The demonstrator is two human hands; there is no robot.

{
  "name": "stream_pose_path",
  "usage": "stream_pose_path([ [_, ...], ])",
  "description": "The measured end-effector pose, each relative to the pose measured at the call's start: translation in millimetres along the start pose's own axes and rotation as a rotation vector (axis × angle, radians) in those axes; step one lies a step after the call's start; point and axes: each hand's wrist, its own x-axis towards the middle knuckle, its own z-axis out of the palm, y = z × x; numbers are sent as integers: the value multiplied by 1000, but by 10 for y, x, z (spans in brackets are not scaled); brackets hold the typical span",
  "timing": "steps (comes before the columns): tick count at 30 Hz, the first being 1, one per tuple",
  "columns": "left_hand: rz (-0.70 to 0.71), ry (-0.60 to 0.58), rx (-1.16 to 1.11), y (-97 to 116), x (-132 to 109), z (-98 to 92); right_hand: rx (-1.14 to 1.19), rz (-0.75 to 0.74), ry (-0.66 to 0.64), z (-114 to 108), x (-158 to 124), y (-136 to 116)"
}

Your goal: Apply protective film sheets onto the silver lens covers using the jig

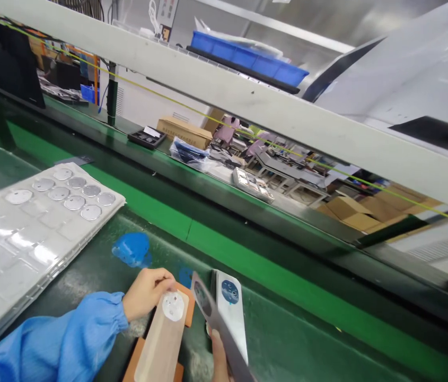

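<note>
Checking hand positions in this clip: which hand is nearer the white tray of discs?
Left. The left hand is beside the tray, not touching it; the right hand lies farther off, beyond the left hand, holding a dark strip.

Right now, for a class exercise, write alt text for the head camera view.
A left hand in a blue sleeve touches a tan strip bearing a white disc, and the right hand holds a dark strip. A white tray of silver discs lies on the green bench.
</note>
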Motion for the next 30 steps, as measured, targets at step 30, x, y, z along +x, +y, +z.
stream_pose_path([
  [30,598,-422,1079,-211,-177,4,-657,-728,-212,213,-326,5],
])
